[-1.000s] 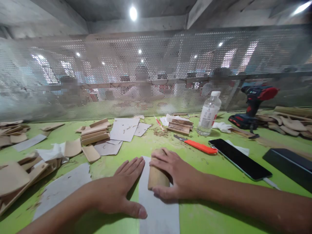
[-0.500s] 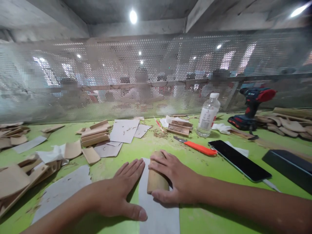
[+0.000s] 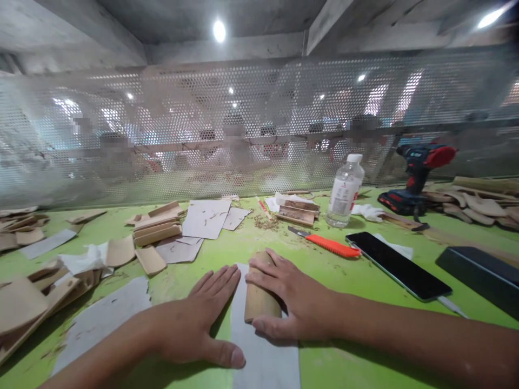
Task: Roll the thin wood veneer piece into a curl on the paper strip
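A curved bamboo piece (image 3: pixel 261 305) lies rounded side up on a strip of grey-white paper (image 3: pixel 267 362) in front of me. My right hand (image 3: pixel 284 294) grips it, fingers over its far part and thumb along its near right edge. Flat on the green table and the paper's left edge rests my left hand (image 3: pixel 203 319), fingers stretched out and thumb apart, holding nothing. Beyond the right hand lies an orange utility knife (image 3: pixel 330 246) with its blade out.
Bamboo pieces (image 3: pixel 24 305) and torn paper (image 3: pixel 103 319) lie at left. On the right are a phone (image 3: pixel 399 267) with a cable, a dark box (image 3: pixel 482 275), a water bottle (image 3: pixel 344 192) and a cordless drill (image 3: pixel 419 175). A perforated metal screen (image 3: pixel 182 162) closes off the back.
Both hands and the bamboo piece stay practically where they were. The whole view has shifted very slightly.
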Demonstrator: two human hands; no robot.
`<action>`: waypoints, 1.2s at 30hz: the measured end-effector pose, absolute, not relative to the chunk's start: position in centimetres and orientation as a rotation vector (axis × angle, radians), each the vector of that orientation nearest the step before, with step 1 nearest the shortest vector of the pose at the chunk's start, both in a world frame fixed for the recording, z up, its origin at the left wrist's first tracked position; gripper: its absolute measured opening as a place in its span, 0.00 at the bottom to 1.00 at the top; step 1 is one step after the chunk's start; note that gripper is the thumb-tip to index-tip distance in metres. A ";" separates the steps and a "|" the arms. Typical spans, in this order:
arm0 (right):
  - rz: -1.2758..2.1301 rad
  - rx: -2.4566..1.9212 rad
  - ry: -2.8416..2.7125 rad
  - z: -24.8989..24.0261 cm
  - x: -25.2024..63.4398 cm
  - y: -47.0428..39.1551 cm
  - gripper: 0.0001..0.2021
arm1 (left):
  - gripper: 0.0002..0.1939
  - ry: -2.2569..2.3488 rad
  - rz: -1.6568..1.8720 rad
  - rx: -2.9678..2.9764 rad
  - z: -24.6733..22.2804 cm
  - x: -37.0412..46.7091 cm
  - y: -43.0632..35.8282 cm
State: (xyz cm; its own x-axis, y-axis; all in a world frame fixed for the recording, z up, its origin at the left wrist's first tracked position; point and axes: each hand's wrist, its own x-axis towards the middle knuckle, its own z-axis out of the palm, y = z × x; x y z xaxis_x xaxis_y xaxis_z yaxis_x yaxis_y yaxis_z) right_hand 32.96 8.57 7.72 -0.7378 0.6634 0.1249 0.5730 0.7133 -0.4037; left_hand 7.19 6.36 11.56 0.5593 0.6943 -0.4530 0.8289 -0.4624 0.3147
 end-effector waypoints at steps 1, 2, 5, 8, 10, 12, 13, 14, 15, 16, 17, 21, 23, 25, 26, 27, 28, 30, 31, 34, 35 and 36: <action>0.499 -0.974 -2.659 7.8 32.9 8.5 0.43 | 0.67 1.233 -0.375 2.283 11.7 7.3 6.3; 0.499 -0.974 -2.657 7.8 32.9 8.5 0.43 | 0.67 1.240 -0.389 2.273 11.8 7.3 6.3; 0.500 -0.973 -2.650 7.7 33.0 8.5 0.43 | 0.67 1.240 -0.392 2.278 11.8 7.4 6.3; 0.516 -0.972 -2.637 7.6 33.0 8.4 0.42 | 0.66 1.225 -0.369 2.306 11.7 7.3 6.3; 0.534 -0.991 -2.631 7.6 33.0 8.4 0.43 | 0.66 1.223 -0.368 2.299 11.6 7.3 6.3; 0.547 -1.007 -2.632 7.7 33.0 8.3 0.43 | 0.67 1.239 -0.378 2.279 11.6 7.3 6.3; 0.548 -1.001 -2.636 7.7 33.0 8.3 0.44 | 0.67 1.247 -0.380 2.271 11.7 7.3 6.3; 0.549 -0.992 -2.640 7.8 33.0 8.3 0.43 | 0.67 1.252 -0.381 2.267 11.7 7.4 6.3; 0.551 -0.983 -2.644 7.9 33.0 8.3 0.43 | 0.67 1.252 -0.379 2.265 11.8 7.4 6.3; 0.552 -0.981 -2.647 7.9 32.9 8.3 0.43 | 0.67 1.250 -0.375 2.264 11.9 7.4 6.3; 0.553 -0.988 -2.645 8.0 32.9 8.2 0.43 | 0.67 1.245 -0.373 2.263 11.9 7.4 6.3; 0.554 -0.983 -2.619 8.1 32.7 8.0 0.40 | 0.67 1.226 -0.366 2.265 11.9 7.4 6.4; 0.566 -0.899 -2.636 8.0 32.7 8.0 0.39 | 0.68 1.220 -0.366 2.266 11.9 7.4 6.4; 0.562 -0.898 -2.632 8.0 32.6 8.1 0.40 | 0.68 1.220 -0.370 2.267 11.9 7.3 6.4; 0.546 -0.935 -2.612 8.0 32.7 8.1 0.40 | 0.68 1.220 -0.375 2.267 11.9 7.3 6.4; 0.530 -0.967 -2.596 8.0 32.7 8.1 0.40 | 0.68 1.219 -0.381 2.270 11.9 7.4 6.4; 0.523 -0.967 -2.594 8.0 32.7 8.1 0.40 | 0.68 1.218 -0.388 2.273 12.0 7.4 6.4; 0.547 -0.885 -2.627 8.0 32.7 8.1 0.38 | 0.68 1.219 -0.402 2.277 12.0 7.5 6.4; 0.572 -0.845 -2.648 8.1 32.7 8.0 0.39 | 0.68 1.222 -0.407 2.278 12.0 7.5 6.4; 0.586 -0.936 -2.628 8.2 32.7 7.9 0.40 | 0.68 1.235 -0.413 2.273 12.0 7.6 6.4; 0.574 -0.983 -2.612 8.2 32.7 7.8 0.41 | 0.67 1.234 -0.413 2.273 12.0 7.6 6.4; 0.565 -0.989 -2.608 8.3 32.7 7.8 0.41 | 0.67 1.228 -0.411 2.274 12.0 7.6 6.4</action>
State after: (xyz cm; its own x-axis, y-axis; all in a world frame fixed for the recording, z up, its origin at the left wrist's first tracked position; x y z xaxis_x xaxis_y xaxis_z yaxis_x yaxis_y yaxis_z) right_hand 32.71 7.79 8.27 -0.7202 0.6812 0.1319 0.5654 0.6864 -0.4574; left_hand 7.58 6.45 12.04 0.5435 0.6820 -0.4893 0.8392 -0.4550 0.2980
